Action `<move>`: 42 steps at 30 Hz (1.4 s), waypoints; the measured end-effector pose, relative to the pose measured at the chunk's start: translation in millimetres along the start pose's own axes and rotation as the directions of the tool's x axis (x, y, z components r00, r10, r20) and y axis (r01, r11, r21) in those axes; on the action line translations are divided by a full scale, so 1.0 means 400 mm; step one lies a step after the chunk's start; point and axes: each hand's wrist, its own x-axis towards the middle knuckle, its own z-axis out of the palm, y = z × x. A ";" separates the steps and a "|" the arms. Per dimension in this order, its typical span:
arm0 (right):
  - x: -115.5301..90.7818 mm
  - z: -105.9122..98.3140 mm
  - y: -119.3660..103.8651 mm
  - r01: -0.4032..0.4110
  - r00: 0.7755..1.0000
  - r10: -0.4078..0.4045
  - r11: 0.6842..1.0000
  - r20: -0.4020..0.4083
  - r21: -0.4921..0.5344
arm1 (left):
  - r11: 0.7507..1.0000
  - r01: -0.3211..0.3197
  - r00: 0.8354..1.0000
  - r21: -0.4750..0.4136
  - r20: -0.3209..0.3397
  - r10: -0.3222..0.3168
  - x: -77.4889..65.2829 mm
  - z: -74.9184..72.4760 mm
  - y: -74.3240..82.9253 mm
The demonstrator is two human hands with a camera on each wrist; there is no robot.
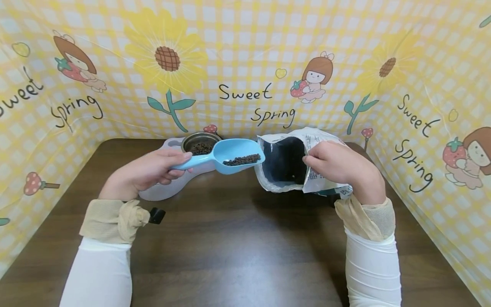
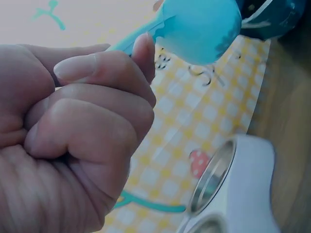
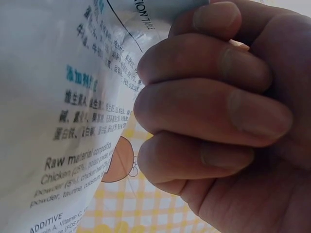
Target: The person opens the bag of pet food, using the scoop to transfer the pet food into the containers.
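Observation:
My left hand (image 1: 157, 170) grips the handle of a light blue scoop (image 1: 234, 147), which carries a small heap of dark brown kibble (image 1: 242, 160). The scoop's front edge overlaps the mouth of a white pet food bag (image 1: 264, 183) in the head view. Pinching the bag's right rim, my right hand (image 1: 337, 164) holds its dark inside toward me. In the right wrist view, curled fingers (image 3: 209, 111) sit against the printed bag (image 3: 73, 121). Behind the scoop, a metal bowl (image 1: 201, 138) with kibble in it sits in a pale double-bowl stand (image 1: 161, 194).
The brown wooden table (image 1: 230, 256) carries the stand at back left and the bag at back right. Yellow checked cloth (image 1: 238, 51) walls the back and both sides. A black strap end (image 1: 156, 215) sticks out from the left wrist wrap.

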 end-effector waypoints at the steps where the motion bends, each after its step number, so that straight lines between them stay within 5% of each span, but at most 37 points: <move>1: 0.000 0.000 0.000 0.000 1.000 0.000 1.000 0.001 0.001 | 1.000 0.000 1.000 -0.010 -0.006 0.000 -0.008 -0.009 -0.002; 10: 0.001 -0.002 -0.002 -0.005 1.000 0.005 1.000 -0.004 -0.017 | 1.000 -0.019 0.998 -0.021 -0.055 0.017 -0.074 -0.088 -0.030; 18: 0.003 -0.002 -0.004 -0.017 1.000 0.017 0.999 0.004 -0.030 | 1.000 0.006 0.987 -0.001 -0.162 -0.006 -0.132 -0.150 -0.058; 26: 0.001 -0.004 -0.008 -0.016 1.000 0.016 0.999 0.001 -0.034 | 0.993 0.085 0.955 0.082 -0.290 -0.057 -0.196 -0.211 -0.089; 33: -0.002 -0.004 -0.009 -0.018 1.000 0.018 0.999 0.000 -0.040 | 0.978 0.158 0.940 0.139 -0.325 -0.106 -0.253 -0.257 -0.114; 42: -0.003 -0.001 -0.009 -0.027 1.000 0.027 0.999 0.003 -0.041 | 0.958 0.240 0.895 0.160 -0.419 -0.154 -0.280 -0.276 -0.127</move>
